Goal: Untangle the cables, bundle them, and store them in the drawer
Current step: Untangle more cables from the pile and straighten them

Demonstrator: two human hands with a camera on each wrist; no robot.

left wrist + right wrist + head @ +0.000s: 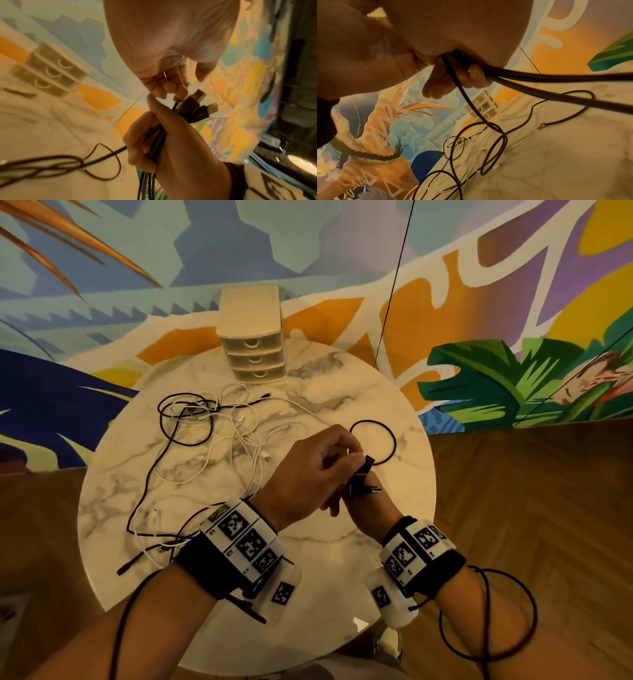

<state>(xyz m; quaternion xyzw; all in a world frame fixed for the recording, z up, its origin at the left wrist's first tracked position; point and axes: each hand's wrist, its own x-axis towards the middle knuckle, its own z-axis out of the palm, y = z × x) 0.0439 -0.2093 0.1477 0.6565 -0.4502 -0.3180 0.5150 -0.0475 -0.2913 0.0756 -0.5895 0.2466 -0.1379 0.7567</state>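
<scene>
My right hand (356, 494) grips a bundle of black cables (368, 474) upright over the right half of the marble table (342, 542). Its USB plugs (197, 106) stick out above the fist, and one loop (394, 440) arcs beyond. My left hand (346, 455) reaches over from the left, its fingertips (169, 89) pinching at the plug end; a thin pale sliver shows between them. In the right wrist view the black cables (539, 77) run out of my right hand (457, 79) down to the table. A tangle of white cables (239, 436) and another black cable (178, 422) lies on the left. The cream drawer unit (253, 344) stands shut at the far edge.
A thin dark cord (394, 285) hangs in front of the painted wall behind the table. Black leads loop from my wrist bands, one ring beside the right forearm (489, 611). A black plug end (125, 568) overhangs the table's near left rim. Wooden floor surrounds the table.
</scene>
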